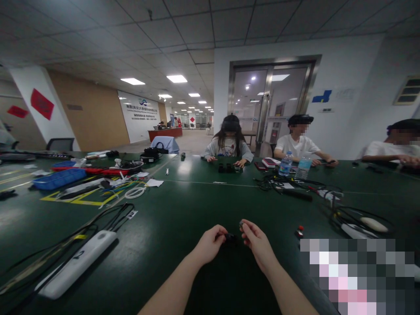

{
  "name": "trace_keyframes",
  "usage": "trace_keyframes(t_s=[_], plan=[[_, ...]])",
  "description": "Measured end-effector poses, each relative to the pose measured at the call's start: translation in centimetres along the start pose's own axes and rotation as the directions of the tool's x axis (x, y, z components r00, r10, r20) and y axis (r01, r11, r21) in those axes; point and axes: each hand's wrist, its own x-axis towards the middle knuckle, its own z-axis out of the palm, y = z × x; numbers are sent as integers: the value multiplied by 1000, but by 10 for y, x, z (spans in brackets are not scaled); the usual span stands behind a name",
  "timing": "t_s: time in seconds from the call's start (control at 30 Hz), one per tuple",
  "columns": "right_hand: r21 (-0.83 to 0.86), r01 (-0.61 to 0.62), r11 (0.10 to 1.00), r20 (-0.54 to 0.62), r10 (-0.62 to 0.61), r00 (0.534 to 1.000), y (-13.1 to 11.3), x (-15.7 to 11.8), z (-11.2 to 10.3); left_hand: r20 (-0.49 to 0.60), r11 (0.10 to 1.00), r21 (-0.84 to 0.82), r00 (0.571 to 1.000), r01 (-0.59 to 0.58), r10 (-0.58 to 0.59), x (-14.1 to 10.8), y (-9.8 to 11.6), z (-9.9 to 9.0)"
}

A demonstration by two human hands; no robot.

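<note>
My left hand [212,243] is closed, its thumb and fingertips pinching a small black part [230,237] low over the green table. Just to the right, my right hand [256,240] is closed too. Between its thumb and index finger is a small greyish piece [241,224], too small to name. The two hands are a short way apart, and the black part lies between them. Its shape is hard to make out against the dark surface. To the right of my right hand is a small red and white item [299,232].
A white power strip [80,262] with black cables lies at left, near a blue tray [59,178] and a white cable coil [135,191]. Water bottles [285,164] and tangled cables [282,183] are at right. Several people sit across the green table [193,205]. A blurred patch covers the lower right.
</note>
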Motion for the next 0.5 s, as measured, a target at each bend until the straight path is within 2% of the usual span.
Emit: trace_keyframes(t_s=[0.23,0.5], plan=[[-49,3,999,-7,-4,1000,-4,-3,2,7,1000,-12,1000,17,-17,-2,3,-2],[-50,27,998,12,-26,1000,-4,-3,5,-27,999,25,999,-32,33,0,1,0]])
